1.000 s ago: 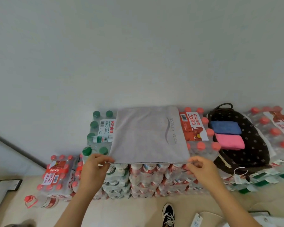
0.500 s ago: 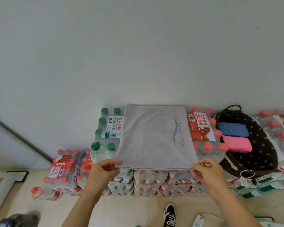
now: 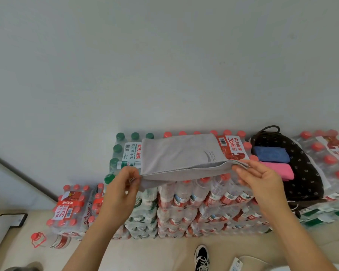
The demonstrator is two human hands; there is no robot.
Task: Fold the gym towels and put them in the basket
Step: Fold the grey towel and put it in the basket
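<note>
Grey towel (image 3: 176,155) is lying on stacked water packs (image 3: 194,202), its near edge lifting as the left hand (image 3: 123,184) and right hand (image 3: 260,178) are pinching its front corners; blue (image 3: 270,154) and pink (image 3: 280,171) towels are sitting folded in the dark basket (image 3: 305,173).

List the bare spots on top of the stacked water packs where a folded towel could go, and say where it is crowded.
Free: the green-capped pack left of the grey towel, and the red-capped pack right of the dark bag. Crowded: the middle, under the towel and both hands, and the bag, which holds a blue towel and a pink towel.
</note>
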